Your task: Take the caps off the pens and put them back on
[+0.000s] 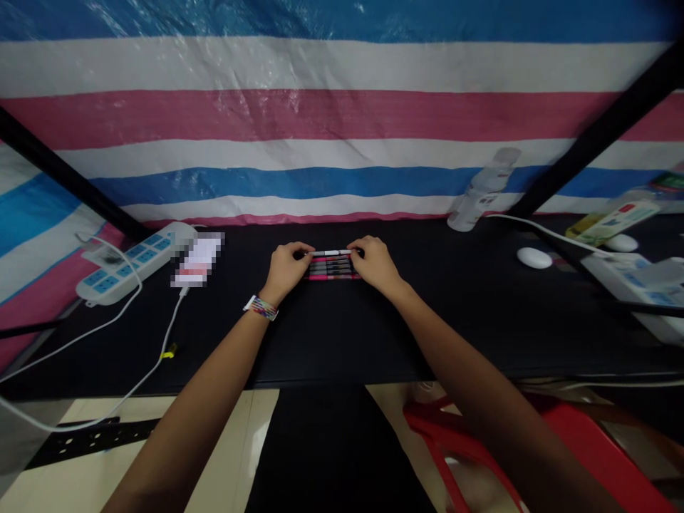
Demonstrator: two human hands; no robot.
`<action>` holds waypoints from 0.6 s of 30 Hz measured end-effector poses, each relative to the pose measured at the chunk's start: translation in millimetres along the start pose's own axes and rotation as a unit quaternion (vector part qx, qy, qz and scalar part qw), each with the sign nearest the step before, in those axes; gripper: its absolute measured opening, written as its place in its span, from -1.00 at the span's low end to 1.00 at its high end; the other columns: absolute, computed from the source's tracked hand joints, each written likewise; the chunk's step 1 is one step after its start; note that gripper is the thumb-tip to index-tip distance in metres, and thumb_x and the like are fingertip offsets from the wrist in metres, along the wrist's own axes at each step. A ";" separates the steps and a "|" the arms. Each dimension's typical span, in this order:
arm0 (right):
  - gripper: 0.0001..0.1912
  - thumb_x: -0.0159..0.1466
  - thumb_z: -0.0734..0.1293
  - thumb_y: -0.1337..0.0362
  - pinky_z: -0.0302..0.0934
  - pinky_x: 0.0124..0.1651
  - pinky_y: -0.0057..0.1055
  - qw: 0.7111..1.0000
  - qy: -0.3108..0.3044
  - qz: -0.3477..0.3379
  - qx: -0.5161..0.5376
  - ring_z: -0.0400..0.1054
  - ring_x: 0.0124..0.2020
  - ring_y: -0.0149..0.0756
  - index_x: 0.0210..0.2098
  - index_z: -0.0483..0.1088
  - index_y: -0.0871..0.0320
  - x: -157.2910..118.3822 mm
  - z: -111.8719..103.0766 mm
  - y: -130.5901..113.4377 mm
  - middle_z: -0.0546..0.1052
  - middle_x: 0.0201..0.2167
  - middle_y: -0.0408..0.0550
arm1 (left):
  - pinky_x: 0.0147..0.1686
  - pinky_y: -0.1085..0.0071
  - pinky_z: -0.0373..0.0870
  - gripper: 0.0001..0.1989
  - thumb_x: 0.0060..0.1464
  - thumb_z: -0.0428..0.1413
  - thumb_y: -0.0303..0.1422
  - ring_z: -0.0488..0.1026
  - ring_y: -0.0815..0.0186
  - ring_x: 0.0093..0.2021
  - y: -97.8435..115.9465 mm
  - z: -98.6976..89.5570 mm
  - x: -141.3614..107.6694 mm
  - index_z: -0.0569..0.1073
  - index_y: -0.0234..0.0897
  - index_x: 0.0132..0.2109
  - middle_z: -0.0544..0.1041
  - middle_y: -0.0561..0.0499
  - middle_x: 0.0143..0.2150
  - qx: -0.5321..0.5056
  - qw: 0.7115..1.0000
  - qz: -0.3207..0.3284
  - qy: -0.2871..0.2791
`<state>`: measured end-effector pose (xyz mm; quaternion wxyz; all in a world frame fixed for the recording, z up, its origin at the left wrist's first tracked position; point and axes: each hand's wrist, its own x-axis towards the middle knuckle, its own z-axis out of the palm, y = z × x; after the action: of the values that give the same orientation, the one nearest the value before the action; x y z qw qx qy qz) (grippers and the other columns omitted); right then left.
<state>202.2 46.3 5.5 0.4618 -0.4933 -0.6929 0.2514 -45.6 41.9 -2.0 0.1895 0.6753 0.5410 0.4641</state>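
Note:
A white-and-grey pen [332, 253] lies crosswise at the far side of a row of pens [330, 268] on the black tabletop. My left hand [287, 269] pinches its left end, and my right hand [375, 265] pinches its right end. The row below holds several dark and grey pens side by side, with a pink one nearest me. My fingers partly cover the ends of the row. A colourful woven band [261, 307] circles my left wrist.
Left stand a white power strip [136, 263] and a phone [197, 260] on a cable. Right are a spray bottle [484, 191], a white computer mouse [534, 258], a tilted bottle [623, 217] and another power strip [614, 278]. A red plastic stool [598, 449] is below the table edge.

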 end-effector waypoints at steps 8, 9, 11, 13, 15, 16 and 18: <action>-0.80 0.19 0.45 0.43 0.20 0.41 0.17 1.000 0.005 0.017 0.025 0.42 -0.01 0.08 -0.34 0.67 -0.02 -2.0 0.8 -2.2 0.58 -0.24 0.03 | 0.14 -0.01 0.48 -0.84 0.17 0.22 -0.41 0.61 0.03 -0.09 2.4 0.5 -1.4 0.72 -0.14 -0.20 0.73 -0.11 -0.15 0.005 1.000 0.028 -0.001; -0.80 0.20 0.45 0.42 0.21 0.41 0.16 0.999 0.012 0.018 0.027 0.44 0.01 0.07 -0.30 0.68 -0.02 -1.7 1.4 -1.8 0.60 -0.20 0.03 | 0.15 0.00 0.48 -0.85 0.20 0.22 -0.39 0.61 0.03 -0.06 3.9 1.1 -1.6 0.71 -0.16 -0.16 0.72 -0.13 -0.11 -0.009 1.000 0.022 0.001; -0.77 0.25 0.41 0.38 0.23 0.41 0.12 0.998 0.031 0.026 0.037 0.48 0.07 0.06 -0.19 0.69 0.00 -0.5 3.4 -0.5 0.63 -0.09 0.04 | 0.19 0.03 0.48 -0.83 0.25 0.21 -0.33 0.62 0.04 0.02 7.3 3.5 -1.9 0.67 -0.20 -0.08 0.70 -0.16 -0.03 -0.057 0.998 0.001 0.011; -0.72 0.31 0.36 0.34 0.26 0.41 0.09 0.996 0.049 0.045 0.063 0.51 0.14 0.02 -0.08 0.69 0.01 1.2 7.3 1.0 0.66 0.01 0.04 | 0.26 0.05 0.46 -0.78 0.29 0.21 -0.26 0.61 0.04 0.13 10.5 7.3 -2.0 0.63 -0.21 0.01 0.68 -0.18 0.07 -0.120 0.992 -0.024 0.019; -0.67 0.33 0.33 0.32 0.24 0.44 0.09 0.990 0.060 0.074 0.105 0.50 0.24 0.00 -0.01 0.68 0.01 2.4 12.7 2.2 0.67 0.12 0.03 | 0.35 0.05 0.41 -0.72 0.33 0.20 -0.21 0.55 0.04 0.27 12.6 11.9 -2.1 0.59 -0.19 0.10 0.64 -0.18 0.20 -0.177 0.983 -0.043 0.020; -0.66 0.34 0.33 0.32 0.22 0.46 0.09 0.986 0.062 0.086 0.128 0.48 0.30 -0.01 0.01 0.68 0.00 2.6 15.5 2.6 0.66 0.18 0.01 | 0.40 0.06 0.37 -0.69 0.36 0.19 -0.18 0.51 0.05 0.34 13.0 14.3 -2.1 0.56 -0.17 0.15 0.61 -0.18 0.26 -0.202 0.978 -0.050 0.018; -0.62 0.33 0.34 0.33 0.15 0.52 0.07 0.980 0.057 0.099 0.165 0.39 0.43 -0.04 0.05 0.67 -0.03 2.2 20.5 2.7 0.61 0.30 -0.03 | 0.46 0.08 0.30 -0.64 0.40 0.16 -0.13 0.43 0.07 0.45 12.0 18.6 -2.6 0.52 -0.13 0.23 0.55 -0.16 0.36 -0.238 0.969 -0.061 0.009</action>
<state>185.1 51.5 -5.0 0.5482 -0.4903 -0.5621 0.3783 -23.4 40.0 -3.3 0.3676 0.5725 0.4565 0.5733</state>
